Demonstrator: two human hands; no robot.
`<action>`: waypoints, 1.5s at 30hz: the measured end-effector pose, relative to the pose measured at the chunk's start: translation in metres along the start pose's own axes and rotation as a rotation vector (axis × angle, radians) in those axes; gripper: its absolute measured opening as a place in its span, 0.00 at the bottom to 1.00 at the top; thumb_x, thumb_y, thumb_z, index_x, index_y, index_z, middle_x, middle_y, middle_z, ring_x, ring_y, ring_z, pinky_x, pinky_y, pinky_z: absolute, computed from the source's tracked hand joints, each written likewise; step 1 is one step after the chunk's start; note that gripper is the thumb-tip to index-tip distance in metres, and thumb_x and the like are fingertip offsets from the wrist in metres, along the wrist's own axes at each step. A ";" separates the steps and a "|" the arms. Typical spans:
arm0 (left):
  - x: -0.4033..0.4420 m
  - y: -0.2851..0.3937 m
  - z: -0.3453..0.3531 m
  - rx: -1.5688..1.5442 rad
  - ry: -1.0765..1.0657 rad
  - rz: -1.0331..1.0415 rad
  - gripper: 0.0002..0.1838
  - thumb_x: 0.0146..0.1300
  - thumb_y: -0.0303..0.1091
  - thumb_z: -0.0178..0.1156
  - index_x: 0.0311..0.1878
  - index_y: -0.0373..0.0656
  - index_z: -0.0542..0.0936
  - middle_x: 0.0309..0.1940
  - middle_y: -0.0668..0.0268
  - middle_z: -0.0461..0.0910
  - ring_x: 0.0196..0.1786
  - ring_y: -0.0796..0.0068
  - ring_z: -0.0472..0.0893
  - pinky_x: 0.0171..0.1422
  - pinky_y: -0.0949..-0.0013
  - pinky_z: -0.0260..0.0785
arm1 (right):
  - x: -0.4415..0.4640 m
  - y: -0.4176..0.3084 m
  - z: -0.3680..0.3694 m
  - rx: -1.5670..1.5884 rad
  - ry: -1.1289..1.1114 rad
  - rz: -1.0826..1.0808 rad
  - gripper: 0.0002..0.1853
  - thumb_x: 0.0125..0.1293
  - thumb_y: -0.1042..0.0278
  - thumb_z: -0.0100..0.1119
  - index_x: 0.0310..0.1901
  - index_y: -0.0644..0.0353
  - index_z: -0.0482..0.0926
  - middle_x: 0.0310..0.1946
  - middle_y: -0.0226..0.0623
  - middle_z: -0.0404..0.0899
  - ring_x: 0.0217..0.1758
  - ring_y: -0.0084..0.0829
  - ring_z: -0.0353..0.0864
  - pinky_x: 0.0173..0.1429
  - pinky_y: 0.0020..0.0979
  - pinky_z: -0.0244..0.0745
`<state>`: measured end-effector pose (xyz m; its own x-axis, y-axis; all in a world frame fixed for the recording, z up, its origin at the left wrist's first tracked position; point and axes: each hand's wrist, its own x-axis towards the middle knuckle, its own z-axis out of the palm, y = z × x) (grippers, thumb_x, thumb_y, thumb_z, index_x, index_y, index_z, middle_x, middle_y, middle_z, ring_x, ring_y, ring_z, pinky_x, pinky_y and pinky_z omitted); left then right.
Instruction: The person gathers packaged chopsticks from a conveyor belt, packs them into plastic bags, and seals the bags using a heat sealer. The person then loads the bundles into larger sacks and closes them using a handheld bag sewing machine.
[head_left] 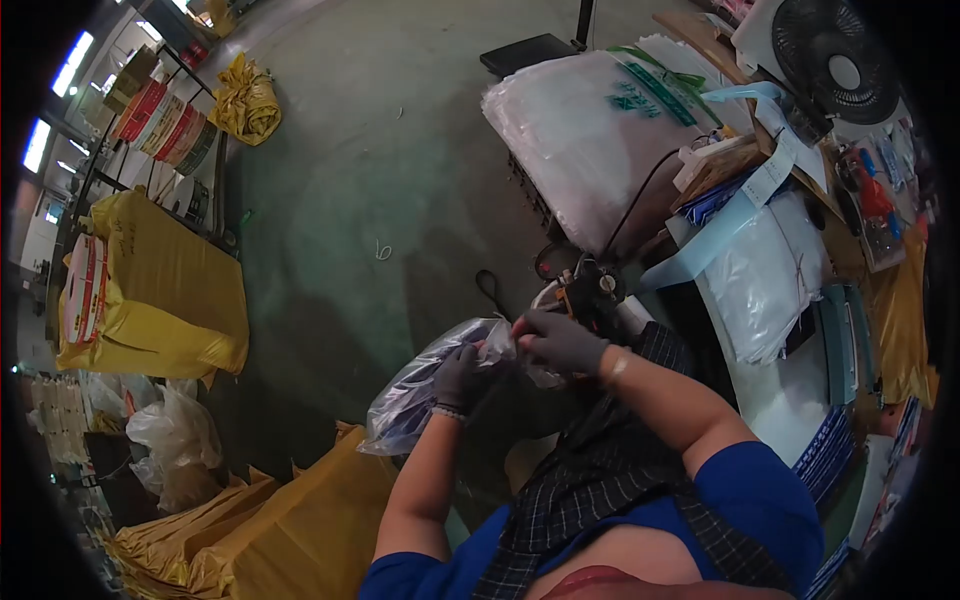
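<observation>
A clear plastic bag (410, 395) with dark contents hangs in front of my lap; what is inside cannot be made out. My left hand (459, 380), in a grey glove, is closed on the bag near its gathered upper end. At that same end my right hand (562, 343), gloved alike, has its fingers pinched together against the bunched plastic. Whether something small is also between those fingers is hidden. Just beyond my right hand stands a small machine (590, 290) with metal parts and cables.
To the right, a table holds white plastic bags (765, 270), a fan (835, 60) and papers. A large plastic-wrapped stack (590, 140) stands ahead. Yellow-wrapped bundles (175, 280) line the left, and a yellow sack (310, 520) lies close at lower left. A white scrap (383, 250) lies on the floor.
</observation>
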<state>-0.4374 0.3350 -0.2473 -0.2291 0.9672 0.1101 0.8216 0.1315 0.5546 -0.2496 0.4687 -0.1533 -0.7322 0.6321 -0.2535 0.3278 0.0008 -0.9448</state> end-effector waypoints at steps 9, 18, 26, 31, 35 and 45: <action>0.045 -0.007 0.049 -0.057 0.058 -0.042 0.09 0.53 0.35 0.59 0.39 0.48 0.80 0.30 0.53 0.80 0.37 0.51 0.80 0.39 0.56 0.73 | -0.014 0.108 -0.078 -0.242 0.185 0.492 0.25 0.57 0.43 0.61 0.39 0.61 0.83 0.37 0.48 0.83 0.42 0.45 0.82 0.49 0.38 0.74; 0.036 0.054 -0.012 0.008 0.317 0.173 0.14 0.49 0.39 0.67 0.38 0.46 0.82 0.38 0.55 0.79 0.38 0.55 0.80 0.42 0.59 0.73 | -0.042 0.003 -0.054 -0.481 0.160 -0.028 0.20 0.57 0.65 0.63 0.52 0.60 0.76 0.48 0.41 0.78 0.52 0.33 0.77 0.57 0.34 0.72; 0.028 0.070 0.014 -0.123 0.158 0.133 0.09 0.53 0.34 0.63 0.39 0.48 0.81 0.35 0.60 0.79 0.35 0.57 0.80 0.37 0.60 0.73 | -0.038 -0.032 -0.049 -0.938 0.256 -0.745 0.18 0.57 0.62 0.59 0.50 0.56 0.77 0.48 0.41 0.78 0.52 0.43 0.76 0.57 0.40 0.71; 0.006 0.080 0.016 -0.177 0.170 0.096 0.07 0.57 0.38 0.60 0.38 0.51 0.79 0.32 0.62 0.79 0.35 0.55 0.80 0.33 0.59 0.72 | -0.041 -0.037 -0.024 -0.363 0.030 -0.508 0.20 0.52 0.64 0.65 0.48 0.59 0.76 0.44 0.42 0.79 0.48 0.42 0.78 0.55 0.38 0.72; -0.013 0.065 0.013 -0.134 -0.052 0.041 0.11 0.58 0.38 0.59 0.44 0.50 0.80 0.38 0.59 0.80 0.43 0.54 0.80 0.40 0.54 0.72 | -0.048 -0.054 -0.009 -0.311 -0.027 -0.276 0.19 0.51 0.67 0.64 0.45 0.62 0.76 0.40 0.43 0.80 0.44 0.40 0.79 0.51 0.37 0.74; -0.157 -0.070 -0.164 0.043 -0.074 -0.600 0.32 0.60 0.39 0.60 0.67 0.40 0.65 0.49 0.51 0.77 0.48 0.51 0.78 0.52 0.55 0.69 | -0.040 -0.063 0.010 -0.025 -0.020 0.112 0.08 0.50 0.76 0.55 0.34 0.65 0.77 0.22 0.35 0.77 0.23 0.27 0.77 0.27 0.28 0.72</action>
<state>-0.5445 0.1386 -0.1676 -0.6236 0.7336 -0.2701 0.5809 0.6661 0.4678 -0.2468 0.4353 -0.0860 -0.7017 0.6139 -0.3615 0.4229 -0.0494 -0.9048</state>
